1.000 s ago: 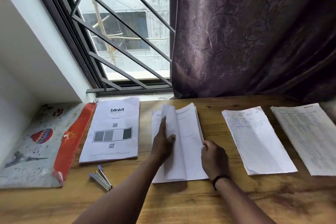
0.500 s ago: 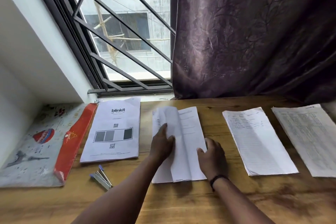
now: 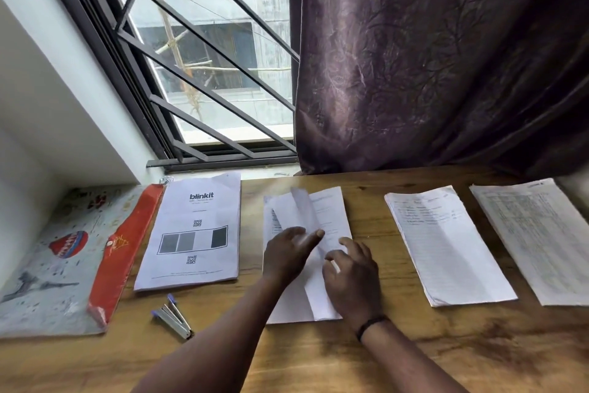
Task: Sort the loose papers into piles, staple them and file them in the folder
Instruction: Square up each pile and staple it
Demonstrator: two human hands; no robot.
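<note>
Several paper piles lie in a row on the wooden table (image 3: 318, 357). The middle pile (image 3: 331, 207) has its top sheet (image 3: 299, 204) half turned over to the left, with a long fold down its length. My left hand (image 3: 287, 254) presses on that sheet with straight fingers, blurred by motion. My right hand (image 3: 353, 278) rests flat on the pile's right half, fingers relaxed. A "blinkit" printed pile (image 3: 194, 233) lies to the left. A grey patterned folder (image 3: 57, 265) with a red flap sits at the far left. A small stapler (image 3: 173, 317) lies in front of the blinkit pile.
Two more piles lie to the right, a lined one (image 3: 446, 246) and a tabulated one (image 3: 535, 233) near the table's right edge. A dark purple curtain (image 3: 430, 58) hangs behind the table. A barred window (image 3: 207, 58) and a white wall close off the left.
The raised top sheet has come down lower over the middle pile. My right hand let go of the page edge and now lies on the pile. My left hand slid rightward on the sheet.
</note>
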